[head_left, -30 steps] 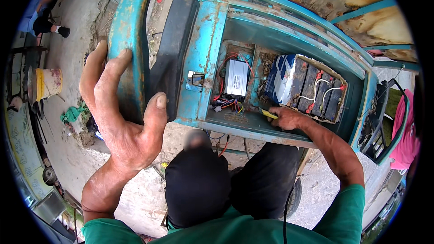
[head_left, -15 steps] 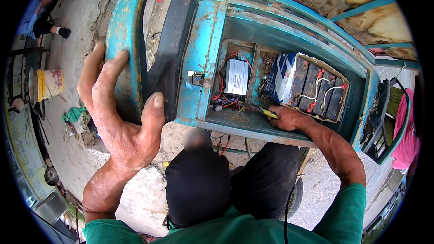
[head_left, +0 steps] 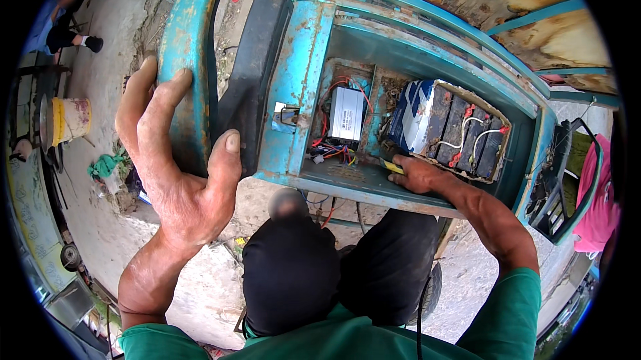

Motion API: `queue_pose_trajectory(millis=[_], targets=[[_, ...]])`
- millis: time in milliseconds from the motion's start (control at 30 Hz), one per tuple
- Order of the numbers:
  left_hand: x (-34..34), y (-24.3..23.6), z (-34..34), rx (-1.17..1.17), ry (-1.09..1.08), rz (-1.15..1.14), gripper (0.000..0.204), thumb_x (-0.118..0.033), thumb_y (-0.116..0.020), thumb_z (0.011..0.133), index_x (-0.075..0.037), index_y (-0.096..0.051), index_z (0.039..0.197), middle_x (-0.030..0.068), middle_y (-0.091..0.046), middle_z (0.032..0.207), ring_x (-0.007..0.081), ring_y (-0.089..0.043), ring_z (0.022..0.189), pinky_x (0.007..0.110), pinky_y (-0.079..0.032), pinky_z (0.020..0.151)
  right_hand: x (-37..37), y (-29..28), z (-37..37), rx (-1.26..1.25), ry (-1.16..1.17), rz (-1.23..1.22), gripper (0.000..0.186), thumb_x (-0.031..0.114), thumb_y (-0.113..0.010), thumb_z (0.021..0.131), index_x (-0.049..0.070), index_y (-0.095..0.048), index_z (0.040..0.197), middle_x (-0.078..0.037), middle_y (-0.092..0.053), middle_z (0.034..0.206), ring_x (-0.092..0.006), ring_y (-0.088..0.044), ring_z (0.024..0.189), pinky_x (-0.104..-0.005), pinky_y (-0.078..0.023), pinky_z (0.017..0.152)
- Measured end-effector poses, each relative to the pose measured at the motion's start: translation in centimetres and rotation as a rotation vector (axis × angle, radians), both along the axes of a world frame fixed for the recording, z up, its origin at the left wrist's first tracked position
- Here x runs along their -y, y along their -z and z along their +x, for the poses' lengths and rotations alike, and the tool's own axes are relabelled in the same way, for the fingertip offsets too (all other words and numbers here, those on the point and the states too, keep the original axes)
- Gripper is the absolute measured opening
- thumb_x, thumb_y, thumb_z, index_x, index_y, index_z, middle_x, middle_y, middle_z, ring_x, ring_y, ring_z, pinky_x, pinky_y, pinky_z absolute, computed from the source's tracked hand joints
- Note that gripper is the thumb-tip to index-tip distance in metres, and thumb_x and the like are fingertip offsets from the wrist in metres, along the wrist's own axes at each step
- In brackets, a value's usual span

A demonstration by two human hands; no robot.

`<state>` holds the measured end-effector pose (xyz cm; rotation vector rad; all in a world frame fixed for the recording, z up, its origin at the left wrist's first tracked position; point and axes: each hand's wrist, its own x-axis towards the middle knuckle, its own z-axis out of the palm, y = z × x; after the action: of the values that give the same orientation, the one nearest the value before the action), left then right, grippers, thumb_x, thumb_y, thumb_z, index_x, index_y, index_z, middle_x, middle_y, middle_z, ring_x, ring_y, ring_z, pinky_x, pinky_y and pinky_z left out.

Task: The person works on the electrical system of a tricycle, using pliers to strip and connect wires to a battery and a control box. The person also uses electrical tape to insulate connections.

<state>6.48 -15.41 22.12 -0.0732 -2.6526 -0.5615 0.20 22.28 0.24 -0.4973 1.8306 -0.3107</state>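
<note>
My right hand point(head_left: 420, 174) reaches into a rusty turquoise metal compartment point(head_left: 427, 207), closed around a slim yellow tool point(head_left: 392, 167) with a thin greyish end; its exact kind is hard to make out. Right beside that hand sits an open battery box point(head_left: 408, 120), blue and white, with dark battery blocks point(head_left: 457, 126), red terminals and white jumper wires. A silver controller box point(head_left: 346, 113) lies to the left, with a tangle of coloured wires point(head_left: 339, 152) below it. My left hand point(head_left: 183, 193) rests its spread fingers against a worn turquoise body panel point(head_left: 183, 110), holding nothing.
A raised lid point(head_left: 494, 6) with stained board stands behind the compartment. To the right are a black plastic frame point(head_left: 567, 193) and pink cloth point(head_left: 591, 193). At far left I see a yellow-white bucket point(head_left: 70, 122), green cloth point(head_left: 105, 166) and a seated person point(head_left: 57, 20).
The view has shifted slightly. My right hand remains beside the battery box with the yellow tool, its angle a little different. My left hand stays on the panel.
</note>
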Motion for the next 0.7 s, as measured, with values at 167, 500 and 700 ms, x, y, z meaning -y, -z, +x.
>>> queue_pose_trajectory(millis=[167,500,700], targets=[[0.2,-0.2,0.2,0.016,-0.025,-0.024,0.059,-0.029,-0.067,0.092,-0.009,-0.047,0.144,0.0187,-0.031,0.154,0.0345,-0.035,0.144,0.048,-0.035,0.116,-0.2,0.7,-0.1,0.036,0.072,-0.069,0.048,0.039,-0.059,0.099,0.003,-0.055,0.130,-0.025,-0.065,0.118,-0.0413,-0.062,0.114,-0.0466,-0.047,0.098],[-1.0,-0.3,-0.1,0.010,-0.045,-0.016,0.059,-0.028,-0.068,0.091,-0.007,-0.049,0.143,0.0180,-0.034,0.155,0.0343,-0.032,0.146,0.048,-0.028,0.118,-1.3,1.6,-0.1,0.091,0.093,-0.040,0.043,0.042,-0.059,0.097,0.012,-0.058,0.129,-0.020,-0.066,0.119,-0.0357,-0.062,0.113,-0.0478,-0.047,0.097],[-0.9,-0.8,0.6,0.018,-0.122,-0.006,0.059,-0.032,-0.061,0.095,-0.006,-0.046,0.147,0.0186,-0.032,0.157,0.0377,-0.029,0.147,0.051,-0.022,0.120,-1.5,1.7,-0.7,0.111,0.049,-0.117,0.043,0.039,-0.063,0.096,0.011,-0.061,0.129,-0.018,-0.067,0.122,-0.0346,-0.062,0.116,-0.0470,-0.046,0.097]])
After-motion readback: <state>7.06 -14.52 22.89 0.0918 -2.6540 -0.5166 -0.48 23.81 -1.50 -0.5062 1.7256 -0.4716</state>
